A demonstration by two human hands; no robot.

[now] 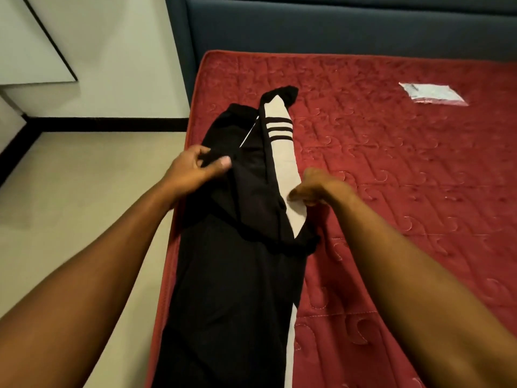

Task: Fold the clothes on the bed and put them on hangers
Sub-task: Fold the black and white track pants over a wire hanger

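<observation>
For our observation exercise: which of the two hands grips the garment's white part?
The right hand: it pinches the white strip of the garment, while the left hand grips it where it is black.

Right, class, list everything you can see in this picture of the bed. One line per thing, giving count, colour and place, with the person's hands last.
garment: one, black with a white panel crossed by three black stripes, lying lengthwise along the mattress's left edge
mattress: one, red, quilted, fills the right of the view
headboard: one, dark blue, upright at the mattress's far end
plastic packet: one, clear with pale contents, flat on the mattress at far right, apart from the garment
floor: cream, left of the bed
skirting strip: black, along the foot of the pale wall
left hand: one, grips a fold of black fabric
right hand: one, pinches the white panel's edge
</observation>
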